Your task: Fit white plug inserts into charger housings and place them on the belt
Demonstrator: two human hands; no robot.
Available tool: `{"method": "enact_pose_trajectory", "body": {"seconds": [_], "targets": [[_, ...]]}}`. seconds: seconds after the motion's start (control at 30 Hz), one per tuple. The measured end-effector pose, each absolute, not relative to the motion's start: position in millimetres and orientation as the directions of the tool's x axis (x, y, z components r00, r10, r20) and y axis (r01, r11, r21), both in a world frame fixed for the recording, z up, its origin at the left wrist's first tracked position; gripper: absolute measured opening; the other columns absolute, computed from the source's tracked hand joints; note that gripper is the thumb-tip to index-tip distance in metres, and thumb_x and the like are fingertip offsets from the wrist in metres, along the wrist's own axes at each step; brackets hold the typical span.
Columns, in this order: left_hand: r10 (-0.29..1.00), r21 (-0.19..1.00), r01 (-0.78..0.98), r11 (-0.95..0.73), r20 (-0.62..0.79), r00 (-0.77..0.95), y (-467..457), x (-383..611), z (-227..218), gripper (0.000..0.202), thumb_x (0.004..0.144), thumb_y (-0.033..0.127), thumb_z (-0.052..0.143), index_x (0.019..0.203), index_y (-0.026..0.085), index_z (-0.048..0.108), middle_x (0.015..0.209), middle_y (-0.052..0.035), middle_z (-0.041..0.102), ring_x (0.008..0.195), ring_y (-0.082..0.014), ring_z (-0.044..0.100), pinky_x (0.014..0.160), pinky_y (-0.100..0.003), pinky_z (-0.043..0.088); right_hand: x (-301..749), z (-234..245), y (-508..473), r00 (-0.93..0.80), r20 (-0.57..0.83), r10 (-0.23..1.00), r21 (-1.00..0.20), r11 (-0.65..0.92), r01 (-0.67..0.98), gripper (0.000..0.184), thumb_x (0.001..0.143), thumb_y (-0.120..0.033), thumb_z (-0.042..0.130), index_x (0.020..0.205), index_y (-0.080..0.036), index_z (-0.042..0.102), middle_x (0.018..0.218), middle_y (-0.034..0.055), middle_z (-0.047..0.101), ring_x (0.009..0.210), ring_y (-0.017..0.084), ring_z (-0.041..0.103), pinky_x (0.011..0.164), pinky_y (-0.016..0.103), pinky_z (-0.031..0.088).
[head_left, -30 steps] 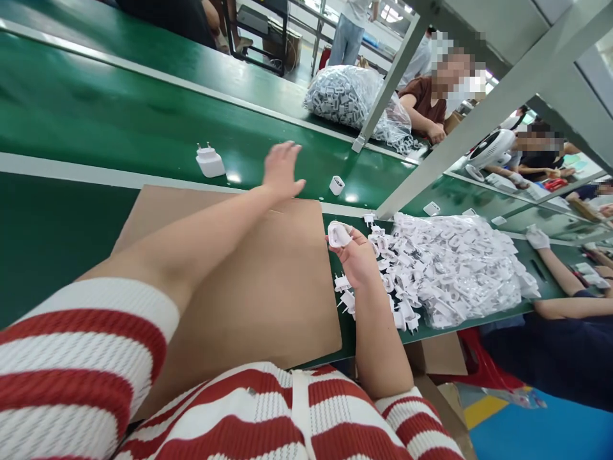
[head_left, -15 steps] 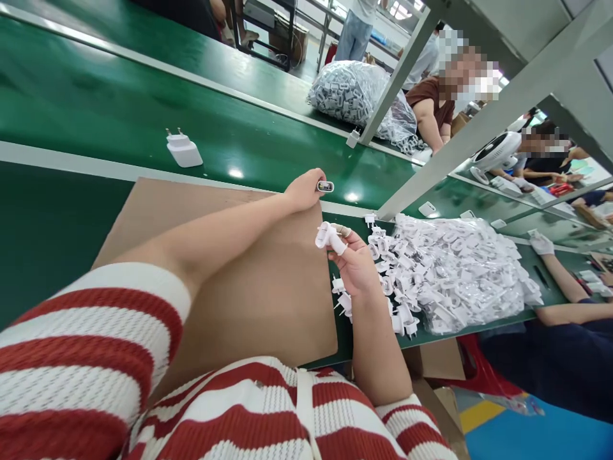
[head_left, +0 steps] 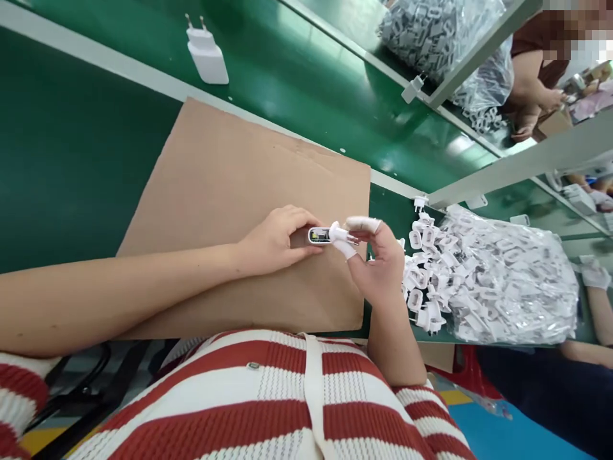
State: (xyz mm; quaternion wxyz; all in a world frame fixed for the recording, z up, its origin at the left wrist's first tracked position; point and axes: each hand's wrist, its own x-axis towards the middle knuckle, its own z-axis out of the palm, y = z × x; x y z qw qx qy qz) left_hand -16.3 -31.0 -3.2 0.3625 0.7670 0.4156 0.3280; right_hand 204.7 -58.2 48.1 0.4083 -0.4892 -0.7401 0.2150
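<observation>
My left hand (head_left: 282,239) pinches a white charger housing (head_left: 316,236) above the cardboard sheet (head_left: 230,166). The housing's open end faces up, with circuit parts showing inside. In my right hand (head_left: 378,255), a white two-pin plug cover (head_left: 339,232) is held between thumb and finger, both wearing white finger cots. The cover meets the right side of the housing's opening; whether they touch is hard to tell. To the right of my right hand lies a loose pile of white plug covers (head_left: 421,275).
A clear bag of white plug covers (head_left: 512,281) lies on the right. A charger (head_left: 207,54) rests on the green belt, another (head_left: 412,89) by the grey post (head_left: 479,61). Beyond is a bag of grey-white parts (head_left: 431,38). A co-worker's gloved hand (head_left: 595,273) is at far right.
My left hand has brought the charger housing back from the belt edge to over the cardboard. My right hand has brought the plug cover to its opening. The view has tilted down.
</observation>
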Motion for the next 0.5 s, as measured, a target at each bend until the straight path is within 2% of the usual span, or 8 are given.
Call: {"method": "enact_pose_trajectory", "body": {"seconds": [0.1, 0.2, 0.33, 0.5], "targets": [[0.835, 0.818, 0.338, -0.465, 0.279, 0.474, -26.0, -17.1, -7.8, 0.029, 0.096, 0.045, 0.068, 0.11, 0.021, 0.074, 0.109, -0.0047, 0.078, 0.102, -0.0237, 0.068, 0.097, -0.038, 0.046, 203.3, 46.5, -59.5, -0.344, 0.453, 0.823, -0.504, 0.555, 0.662, 0.014, 0.099, -0.023, 0.067, 0.112, -0.027, 0.072, 0.096, 0.0045, 0.075, 0.09, 0.02, 0.071, 0.079, 0.034, 0.061], [0.829, 0.814, 0.325, -0.481, 0.302, 0.471, -24.3, -17.3, -7.3, 0.029, 0.096, 0.046, 0.066, 0.108, 0.02, 0.074, 0.107, -0.0053, 0.077, 0.1, -0.0239, 0.068, 0.094, -0.037, 0.045, 200.9, 41.9, -56.1, -0.461, 0.497, 0.735, -0.316, 0.648, 0.693, 0.026, 0.1, -0.014, 0.06, 0.121, -0.026, 0.07, 0.094, 0.0062, 0.074, 0.092, 0.023, 0.07, 0.08, 0.037, 0.06], [0.838, 0.82, 0.345, -0.456, 0.265, 0.477, -25.5, -17.5, -4.0, 0.029, 0.096, 0.047, 0.063, 0.103, 0.021, 0.074, 0.104, -0.0052, 0.076, 0.098, -0.0237, 0.066, 0.093, -0.036, 0.045, 197.2, 38.4, -53.3, -0.505, 0.53, 0.681, -0.246, 0.694, 0.677, 0.043, 0.099, -0.01, 0.057, 0.139, -0.025, 0.058, 0.105, 0.0082, 0.077, 0.096, 0.024, 0.07, 0.083, 0.039, 0.06], [0.85, 0.828, 0.372, -0.42, 0.216, 0.48, -26.5, -18.2, -1.7, 0.03, 0.096, 0.047, 0.061, 0.104, 0.021, 0.074, 0.107, -0.0056, 0.076, 0.103, -0.025, 0.065, 0.097, -0.038, 0.043, 196.3, 40.7, -53.9, -0.514, 0.548, 0.66, -0.226, 0.708, 0.669, 0.038, 0.097, -0.007, 0.058, 0.129, -0.026, 0.062, 0.109, 0.0083, 0.076, 0.101, 0.025, 0.07, 0.088, 0.039, 0.059]]}}
